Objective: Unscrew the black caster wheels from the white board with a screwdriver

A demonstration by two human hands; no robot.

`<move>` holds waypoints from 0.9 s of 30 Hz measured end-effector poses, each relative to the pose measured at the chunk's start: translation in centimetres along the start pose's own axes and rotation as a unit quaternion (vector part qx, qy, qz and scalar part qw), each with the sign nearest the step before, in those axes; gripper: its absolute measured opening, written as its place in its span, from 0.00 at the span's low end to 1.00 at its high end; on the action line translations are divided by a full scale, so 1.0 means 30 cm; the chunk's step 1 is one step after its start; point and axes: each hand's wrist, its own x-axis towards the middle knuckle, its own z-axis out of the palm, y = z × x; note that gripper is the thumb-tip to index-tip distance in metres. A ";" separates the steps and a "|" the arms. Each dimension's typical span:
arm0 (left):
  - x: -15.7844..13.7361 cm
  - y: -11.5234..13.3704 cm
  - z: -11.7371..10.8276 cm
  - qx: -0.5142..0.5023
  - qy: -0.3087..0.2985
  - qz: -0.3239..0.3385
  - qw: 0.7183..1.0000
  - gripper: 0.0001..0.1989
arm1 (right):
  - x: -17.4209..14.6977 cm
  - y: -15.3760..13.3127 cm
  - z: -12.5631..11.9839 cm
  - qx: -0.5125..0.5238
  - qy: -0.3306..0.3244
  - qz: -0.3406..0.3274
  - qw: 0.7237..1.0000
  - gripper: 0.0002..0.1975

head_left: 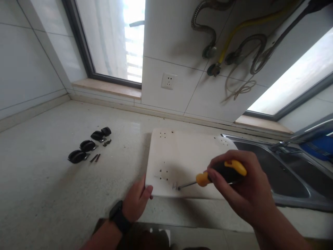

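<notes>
A white rectangular board with groups of small holes near its corners lies on the counter. My left hand grips its near left corner, thumb over the edge and a fingertip showing below. My right hand is wrapped round the yellow and black handle of a screwdriver. The screwdriver slants down to the left, its tip at a small dark spot near the board's front edge; whether that is a screw or a hole, I cannot tell.
Several black caster wheels sit on the counter at left, beside a small pile of screws and two longer brown pieces. A steel sink adjoins the board at right. Hoses hang on the wall behind.
</notes>
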 end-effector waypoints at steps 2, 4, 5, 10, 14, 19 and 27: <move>0.002 0.025 0.004 -0.029 0.006 0.003 1.000 0.31 | -0.046 -0.020 -0.007 0.021 0.011 0.003 1.000 0.15; 0.000 0.043 0.006 -0.052 0.007 0.013 0.999 0.31 | -0.085 -0.040 -0.014 0.050 0.007 0.018 0.999 0.17; -0.001 0.049 0.006 -0.065 0.004 0.020 0.998 0.31 | -0.098 -0.052 -0.018 0.055 0.006 0.030 0.998 0.18; 0.000 0.054 0.006 -0.110 0.002 0.034 0.993 0.31 | -0.114 -0.120 -0.038 0.010 -0.025 0.068 0.997 0.18; 0.009 0.047 0.005 -0.122 -0.005 0.045 0.992 0.32 | -0.124 -0.159 -0.044 -0.020 -0.046 0.053 0.997 0.18; 0.013 0.049 0.000 -0.133 -0.006 0.046 0.990 0.33 | -0.123 -0.179 -0.039 -0.058 -0.053 0.072 0.994 0.21; 0.009 0.059 -0.001 -0.136 -0.009 0.047 0.990 0.32 | 0.029 -0.245 -0.059 -0.269 -0.128 0.043 0.954 0.27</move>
